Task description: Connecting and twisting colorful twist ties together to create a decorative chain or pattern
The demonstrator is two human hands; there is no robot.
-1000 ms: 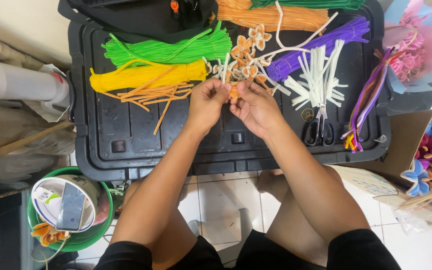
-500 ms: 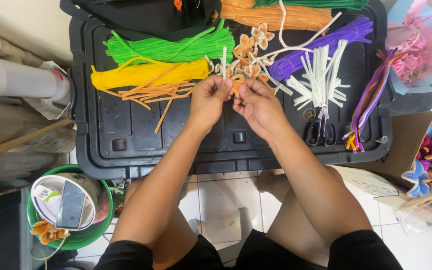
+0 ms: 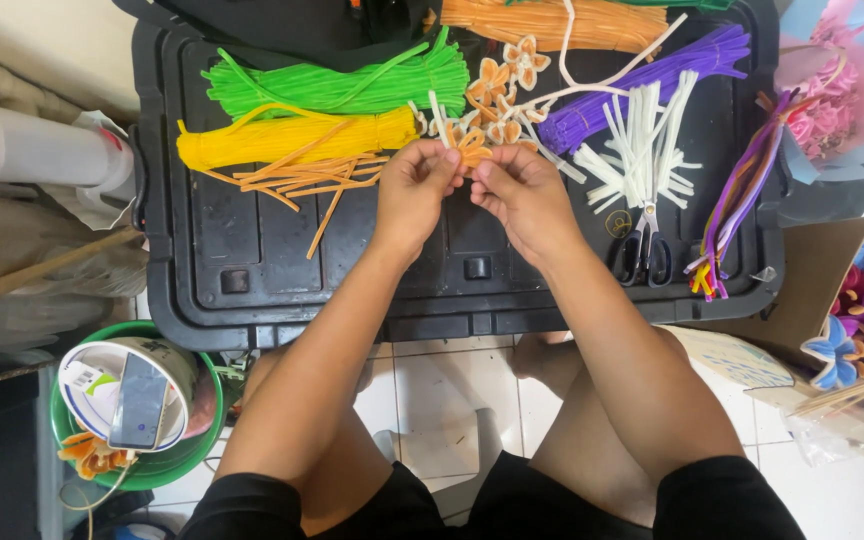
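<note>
My left hand and my right hand meet over a black plastic box lid, and both pinch a small orange pipe-cleaner flower with a white stem between the fingertips. Just beyond them lie several finished orange-and-white flowers. A yellow bundle and a green bundle of pipe cleaners lie to the left, with loose orange pieces below them.
Purple bundle, orange bundle, cut white pieces and scissors lie on the lid's right. Mixed purple stems hang at its right edge. A green bucket holding a phone stands lower left. Cardboard box of flowers at right.
Both hands stay together on the flower, with small finger shifts turning or bending it. The view has shifted slightly.
</note>
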